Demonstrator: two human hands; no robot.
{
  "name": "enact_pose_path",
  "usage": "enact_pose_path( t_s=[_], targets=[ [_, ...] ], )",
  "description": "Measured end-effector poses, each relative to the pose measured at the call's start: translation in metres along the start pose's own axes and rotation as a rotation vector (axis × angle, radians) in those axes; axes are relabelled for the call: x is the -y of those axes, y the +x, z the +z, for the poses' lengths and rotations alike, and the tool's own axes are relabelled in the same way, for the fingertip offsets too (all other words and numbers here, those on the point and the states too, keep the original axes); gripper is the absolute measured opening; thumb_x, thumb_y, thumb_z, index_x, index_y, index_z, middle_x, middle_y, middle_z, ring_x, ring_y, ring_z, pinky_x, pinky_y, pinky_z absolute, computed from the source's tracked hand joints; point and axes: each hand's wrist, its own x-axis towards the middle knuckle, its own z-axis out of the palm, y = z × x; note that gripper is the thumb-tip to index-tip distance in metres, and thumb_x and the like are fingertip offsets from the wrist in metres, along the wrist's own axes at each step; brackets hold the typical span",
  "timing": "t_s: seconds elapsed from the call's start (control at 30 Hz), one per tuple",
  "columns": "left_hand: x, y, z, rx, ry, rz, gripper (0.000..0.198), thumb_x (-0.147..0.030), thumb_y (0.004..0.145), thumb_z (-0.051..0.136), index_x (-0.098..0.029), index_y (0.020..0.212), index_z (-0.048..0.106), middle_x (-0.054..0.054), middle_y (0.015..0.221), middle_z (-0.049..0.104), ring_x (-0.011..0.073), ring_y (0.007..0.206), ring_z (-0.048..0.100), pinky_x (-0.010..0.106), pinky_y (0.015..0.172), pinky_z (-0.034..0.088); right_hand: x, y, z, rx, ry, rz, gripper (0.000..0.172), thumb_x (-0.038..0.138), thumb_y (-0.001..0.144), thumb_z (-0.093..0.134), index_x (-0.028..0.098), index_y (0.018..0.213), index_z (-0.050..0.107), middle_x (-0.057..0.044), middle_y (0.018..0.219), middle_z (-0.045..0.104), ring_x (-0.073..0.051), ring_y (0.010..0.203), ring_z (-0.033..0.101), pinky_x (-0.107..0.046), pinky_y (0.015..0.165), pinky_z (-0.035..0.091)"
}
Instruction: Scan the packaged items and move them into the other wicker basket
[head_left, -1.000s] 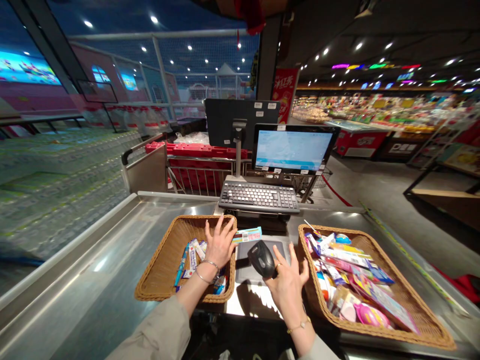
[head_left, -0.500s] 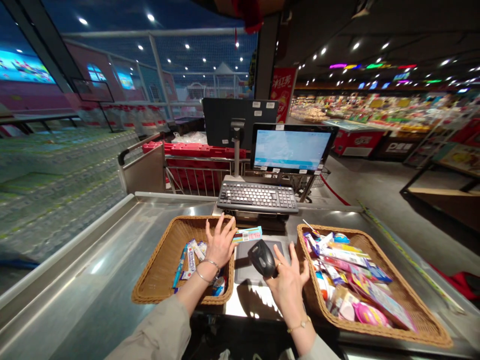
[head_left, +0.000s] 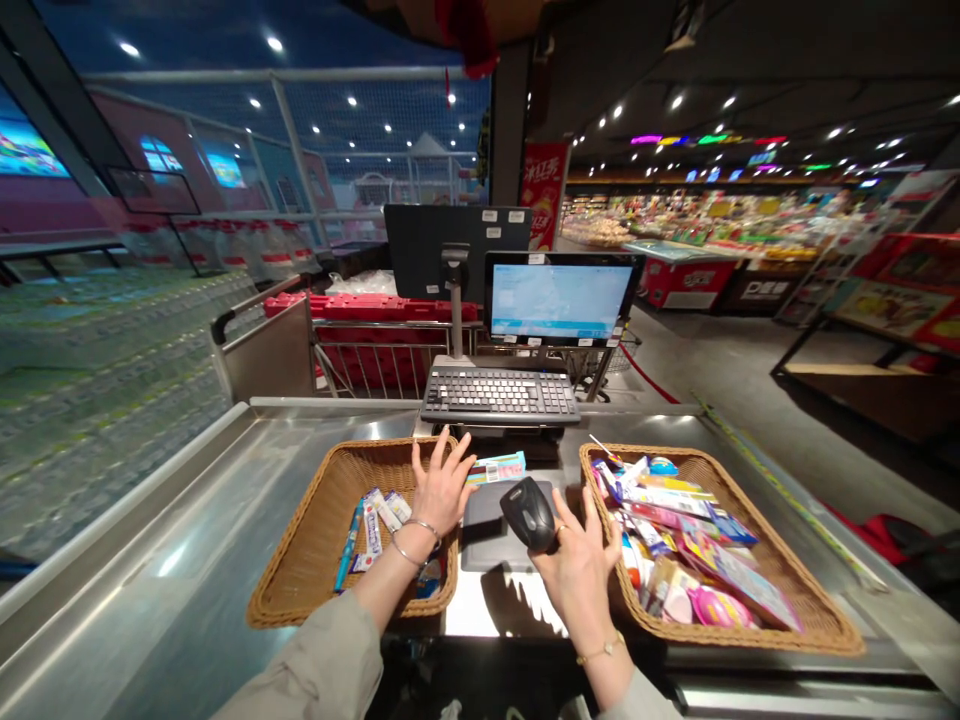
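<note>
My left hand [head_left: 442, 490] reaches over the right rim of the left wicker basket [head_left: 289, 540]. Its thumb and index finger pinch the end of a slim light-blue packet [head_left: 501, 467] with a barcode; the other fingers are spread. A black barcode scanner [head_left: 527, 513] is gripped in my right hand [head_left: 574, 555], its handle mostly hidden by the hand. Scanner and packet are a short way apart, above a grey pad [head_left: 480, 550]. Inside the left basket lie a blue pen-like item [head_left: 349, 548] and several small wrapped sweets [head_left: 373, 530].
On my right, another wicker basket [head_left: 825, 590] holds many colourful packets and toys. Behind the pad stand a keyboard [head_left: 501, 395] and a lit monitor [head_left: 561, 300]. A metal counter [head_left: 172, 570] surrounds them. Beyond it is a cart with red crates [head_left: 367, 308].
The view has turned a little to the right, so baskets and screens sit further left. The packet stays in my left hand; the scanner has shifted slightly right relative to my right hand.
</note>
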Motion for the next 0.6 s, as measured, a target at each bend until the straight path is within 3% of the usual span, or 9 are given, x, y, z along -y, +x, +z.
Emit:
enact_pose_path(
  t_s=[0.33,0.6],
  targets=[
    [-0.025,0.019,0.000,-0.003,-0.038,0.081,0.039,-0.040,0.086,0.058,-0.028,0.123,0.061,0.005,0.149,0.042,0.0334,0.146,0.019,0.070,0.113,-0.001,-0.020,-0.006,-0.012,-0.011,-0.071,0.026,0.024,0.022,0.071,0.056,0.025,0.091,0.071,-0.004,0.129,0.062,-0.034,0.140,0.026,-0.061,0.108,0.011],
    [-0.051,0.036,0.007,-0.020,-0.100,0.161,0.039,-0.040,0.086,0.057,-0.027,0.123,0.061,0.008,0.148,0.045,0.0350,0.145,0.021,0.072,0.112,0.000,-0.038,-0.009,-0.024,-0.085,-0.124,0.130,0.018,0.025,0.074,0.056,0.026,0.084,0.071,-0.002,0.128,0.063,-0.034,0.137,0.031,-0.060,0.108,0.010]
  ],
)
